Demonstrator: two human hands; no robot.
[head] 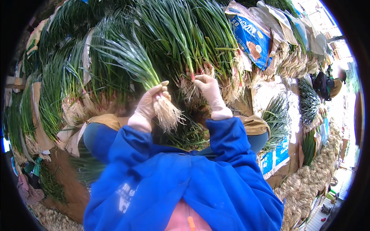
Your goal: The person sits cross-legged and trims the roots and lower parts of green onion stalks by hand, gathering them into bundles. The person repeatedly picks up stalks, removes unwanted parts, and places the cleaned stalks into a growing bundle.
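Note:
A bunch of garlic greens (149,70) with long green leaves and whitish roots is in my gloved left hand (149,101). Its roots (167,111) hang down past the fingers towards my lap. My gloved right hand (209,89) pinches the reddish stem base of a garlic green (190,68) between thumb and fingertips. The leaves of that plant run up into a large pile of garlic greens (162,31) in front of me. Loose green leaves (185,134) lie between my knees, below both hands.
A blue printed bag (250,40) rests on the pile at the right. Sheets of cardboard (36,104) stand between bunches at the left. Another bunch of greens (274,121) lies on pale sheeting beside my right knee. Stacked root ends (309,179) line the lower right. A person (326,83) is at far right.

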